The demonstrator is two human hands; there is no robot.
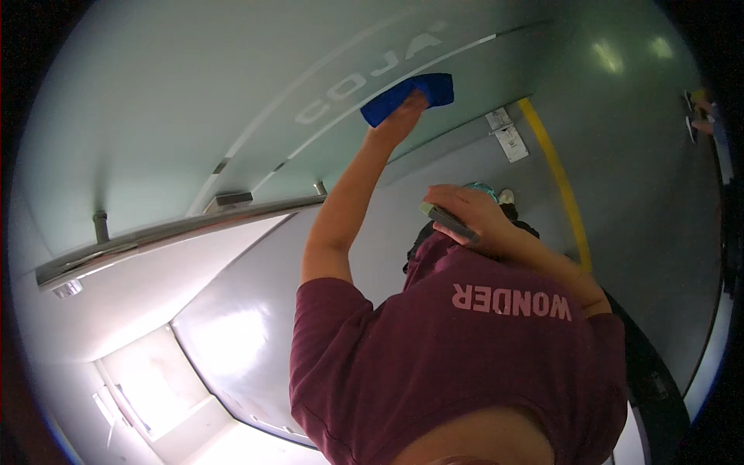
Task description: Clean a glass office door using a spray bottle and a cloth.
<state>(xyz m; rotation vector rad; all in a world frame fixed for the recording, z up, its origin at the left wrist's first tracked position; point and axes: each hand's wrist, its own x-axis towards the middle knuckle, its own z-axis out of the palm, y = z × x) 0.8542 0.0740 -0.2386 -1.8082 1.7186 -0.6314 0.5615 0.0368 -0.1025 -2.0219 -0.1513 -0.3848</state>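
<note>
My left hand (404, 113) is reached out and holds a blue cloth (440, 88) spread against a frosted glass panel (174, 75) with pale lettering and curved stripes. Close to my chest, my right hand (465, 212) grips a dark grey block-like object (452, 224) with a light green end; its exact kind is unclear. Just beyond the fingers of that hand shows a teal, shiny thing (481, 189), partly hidden.
A metal bar handle (174, 226) on short posts stands off the glass at the left. Printed sheets (508, 136) lie near the panel's bottom edge, beside a yellow floor line (552, 154). At the far right edge, another person's legs (703, 116) are partly visible.
</note>
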